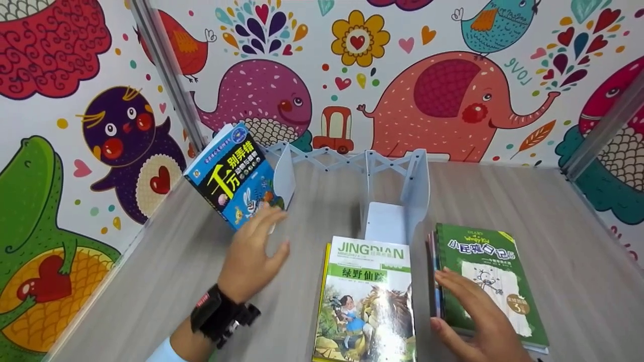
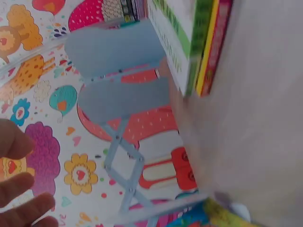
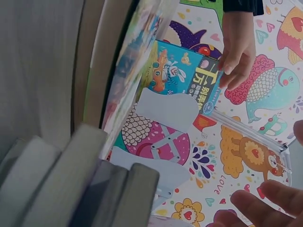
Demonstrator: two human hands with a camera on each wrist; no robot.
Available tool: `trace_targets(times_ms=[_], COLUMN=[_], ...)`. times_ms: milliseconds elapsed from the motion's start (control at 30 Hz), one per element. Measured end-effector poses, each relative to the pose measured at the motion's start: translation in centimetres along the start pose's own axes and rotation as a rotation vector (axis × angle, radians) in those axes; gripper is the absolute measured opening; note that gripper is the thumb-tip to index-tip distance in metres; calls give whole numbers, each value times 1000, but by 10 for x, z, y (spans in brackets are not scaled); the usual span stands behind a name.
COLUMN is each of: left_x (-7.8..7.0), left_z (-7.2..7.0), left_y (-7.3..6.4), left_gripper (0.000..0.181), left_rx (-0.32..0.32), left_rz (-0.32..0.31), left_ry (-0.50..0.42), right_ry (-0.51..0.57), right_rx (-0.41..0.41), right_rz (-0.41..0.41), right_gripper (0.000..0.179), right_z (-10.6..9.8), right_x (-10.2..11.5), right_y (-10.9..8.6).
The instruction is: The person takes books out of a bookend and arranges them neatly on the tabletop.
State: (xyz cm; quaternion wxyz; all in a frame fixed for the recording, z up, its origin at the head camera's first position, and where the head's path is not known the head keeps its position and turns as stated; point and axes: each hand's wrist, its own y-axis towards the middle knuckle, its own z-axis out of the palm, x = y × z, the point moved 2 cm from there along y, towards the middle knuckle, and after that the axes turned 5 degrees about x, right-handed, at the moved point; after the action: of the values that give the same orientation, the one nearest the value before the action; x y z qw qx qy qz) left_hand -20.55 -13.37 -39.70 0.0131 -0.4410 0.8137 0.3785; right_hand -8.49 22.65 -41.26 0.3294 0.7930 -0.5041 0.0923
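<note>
A blue children's book [image 1: 241, 176] with yellow characters leans tilted against the left plate of a pale blue expandable bookend [image 1: 420, 191]. My left hand [image 1: 255, 256] is in front of that book's lower part, thumb and fingers spread and relaxed; whether a fingertip touches the cover, I cannot tell. Farther right, my right hand [image 1: 480, 314] hovers over or rests lightly on a green Wimpy Kid book [image 1: 478, 246], the top of a stack. Its fingers are extended and grip nothing. The right wrist view shows those fingers [image 3: 255, 205] loosely spread, apart from the books.
Between the hands lies another stack, topped by a white and green storybook [image 1: 365, 301] with a lion on its cover. The bookend's crossed lattice runs along the back wall. Cartoon-printed walls [image 1: 342, 100] enclose the wood-grain table [image 1: 322, 211] at back and sides.
</note>
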Motion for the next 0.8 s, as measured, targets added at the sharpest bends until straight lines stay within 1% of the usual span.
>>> trace_targets(times_ms=[100,200,267,333,367,433,500,567,633,667,700,800], left_x=[21,40,51,62,67,79,91,104,114,118,121,123], left_z=[-14,-28,-37,-45,-49,-55,-59,-61,-60,-60,-59,-56], left_y=[14,24,30,35,38,42,45,47,47,47,46,45], left_gripper=[45,44,47,52,55,66,77,86,89,86,82,69], left_rx=[-94,-156,-183,-195,-204,-222,-230,-228,-203,-188,-176,-153], left_rz=[-1,-39,-70,-111,-134,-193,-278,-365,-445,-477,-497,-526], left_ry=[64,140,181,216,225,227,217,188,157,138,124,93], right_ry=[-12,-11,-6,2,2,-9,6,24,58,79,90,108], right_rx=[41,50,47,36,25,22,16,10,6,-2,-7,-22], right_rz=[68,94,87,76,62,60,109,171,245,270,278,267], right_gripper=[67,66,65,65,65,67,70,75,80,82,83,86], right_z=[1,0,-2,-3,-3,-4,-3,-3,-2,-1,-1,0], right_x=[1,1,0,-1,-2,-1,1,2,4,5,5,5], right_y=[-2,-4,-4,-3,-3,-3,-4,-4,-5,-6,-6,-6])
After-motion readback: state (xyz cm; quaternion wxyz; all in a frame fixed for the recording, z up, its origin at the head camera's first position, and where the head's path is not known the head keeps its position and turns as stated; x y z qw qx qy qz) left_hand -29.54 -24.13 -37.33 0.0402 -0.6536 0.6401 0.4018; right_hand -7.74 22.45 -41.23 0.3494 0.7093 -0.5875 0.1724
